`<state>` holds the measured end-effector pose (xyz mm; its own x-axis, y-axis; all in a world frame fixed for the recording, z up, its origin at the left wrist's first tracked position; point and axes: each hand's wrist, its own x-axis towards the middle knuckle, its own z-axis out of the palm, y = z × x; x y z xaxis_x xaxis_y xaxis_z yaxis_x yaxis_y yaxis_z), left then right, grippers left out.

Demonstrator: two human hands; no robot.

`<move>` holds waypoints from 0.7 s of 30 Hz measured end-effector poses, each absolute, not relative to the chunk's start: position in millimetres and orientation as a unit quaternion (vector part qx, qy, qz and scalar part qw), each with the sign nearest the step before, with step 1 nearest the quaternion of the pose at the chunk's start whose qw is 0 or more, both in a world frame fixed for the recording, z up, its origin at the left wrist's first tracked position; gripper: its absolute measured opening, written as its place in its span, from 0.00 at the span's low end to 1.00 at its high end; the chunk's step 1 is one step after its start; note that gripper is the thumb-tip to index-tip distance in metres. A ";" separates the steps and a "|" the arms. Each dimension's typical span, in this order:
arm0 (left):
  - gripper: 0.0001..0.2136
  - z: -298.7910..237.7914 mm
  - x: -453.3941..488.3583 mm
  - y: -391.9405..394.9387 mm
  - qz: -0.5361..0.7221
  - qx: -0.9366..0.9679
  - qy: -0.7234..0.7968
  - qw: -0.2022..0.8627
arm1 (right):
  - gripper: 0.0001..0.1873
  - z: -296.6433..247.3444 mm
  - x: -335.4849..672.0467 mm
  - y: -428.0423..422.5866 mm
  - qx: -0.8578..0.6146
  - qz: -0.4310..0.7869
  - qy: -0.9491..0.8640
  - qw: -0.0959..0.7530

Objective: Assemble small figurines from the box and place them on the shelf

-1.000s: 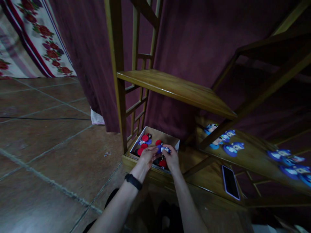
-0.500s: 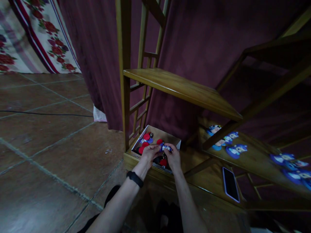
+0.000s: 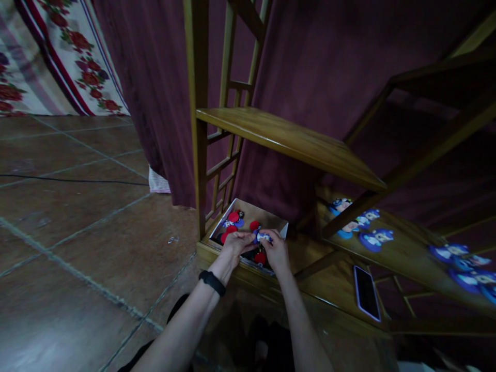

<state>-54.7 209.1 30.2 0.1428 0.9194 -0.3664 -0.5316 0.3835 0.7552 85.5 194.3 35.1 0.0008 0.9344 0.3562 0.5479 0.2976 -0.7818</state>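
Observation:
Both my hands reach into a small cardboard box (image 3: 271, 219) on the bottom board of a wooden shelf. My left hand (image 3: 236, 243), with a black band on its wrist, and my right hand (image 3: 276, 250) pinch a small blue and white figure (image 3: 262, 237) between them above the box. Inside the box lie several red and blue flat pieces (image 3: 233, 217). Fingers of both hands are curled around the figure.
A wooden shelf board (image 3: 290, 139) juts out above the box. Blue cartoon figures (image 3: 362, 225) lie on the lower board to the right, with a phone (image 3: 366, 292) face up near them. A dark red curtain (image 3: 155, 77) hangs behind; tiled floor (image 3: 77, 232) lies left.
The view shifted slightly between the first frame and now. My hands stay together over the box and keep turning the small blue figure; they sit a little lower than half a second ago.

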 end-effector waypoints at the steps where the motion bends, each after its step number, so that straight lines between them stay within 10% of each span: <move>1: 0.10 30.3 -55.9 208.9 0.499 0.231 0.415 0.725 | 0.12 37.1 85.2 193.0 -0.546 0.214 -0.683 0.435; 21: 0.09 30.8 -37.9 200.4 0.553 0.285 0.422 0.660 | 0.13 22.1 86.5 193.6 -0.573 0.270 -0.594 0.497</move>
